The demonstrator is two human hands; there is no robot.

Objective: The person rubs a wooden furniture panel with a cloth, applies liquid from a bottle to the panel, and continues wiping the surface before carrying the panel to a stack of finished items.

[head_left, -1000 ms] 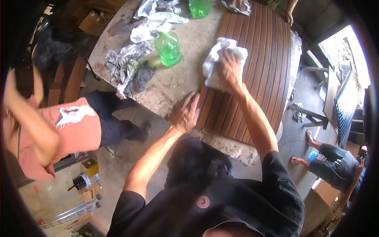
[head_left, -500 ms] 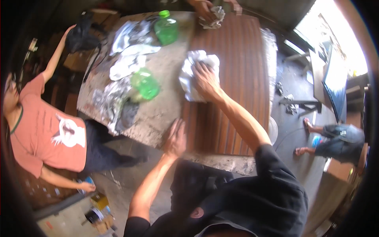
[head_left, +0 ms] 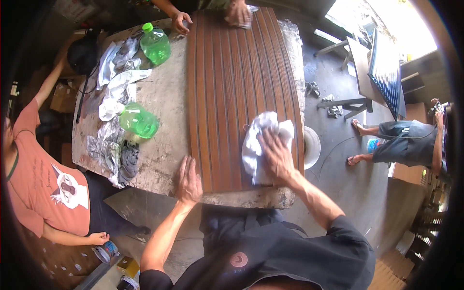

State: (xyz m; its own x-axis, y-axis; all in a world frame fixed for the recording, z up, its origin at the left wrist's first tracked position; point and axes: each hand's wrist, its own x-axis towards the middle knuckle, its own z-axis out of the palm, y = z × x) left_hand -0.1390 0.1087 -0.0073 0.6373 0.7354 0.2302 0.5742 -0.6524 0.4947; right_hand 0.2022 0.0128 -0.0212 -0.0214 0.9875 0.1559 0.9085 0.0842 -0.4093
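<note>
A brown wooden panel (head_left: 232,96) with dark lengthwise grooves lies flat on a worn table (head_left: 166,101). My right hand (head_left: 275,152) presses a bunched white cloth (head_left: 256,145) onto the panel's near right part, its fingers spread over the cloth. At the panel's near left corner, my left hand (head_left: 189,182) rests with fingers stretched out and holds nothing. Across the table, a co-worker's hand (head_left: 239,13) presses a whitish cloth (head_left: 251,9) on the panel's far end. That person's other hand (head_left: 181,22) is by the panel's far left corner.
Two green bottles, one upright (head_left: 155,47) and one tipped over (head_left: 140,122), lie among crumpled cloths (head_left: 126,79) on the table's left. A person in an orange shirt (head_left: 53,188) is at left. At right are a round white container (head_left: 311,147), a bench (head_left: 360,67) and another person (head_left: 406,140).
My right hand has slid the white cloth across the panel, from its left side to the near right. My left hand stays near the corner. The view has shifted, and the co-worker's hands have moved.
</note>
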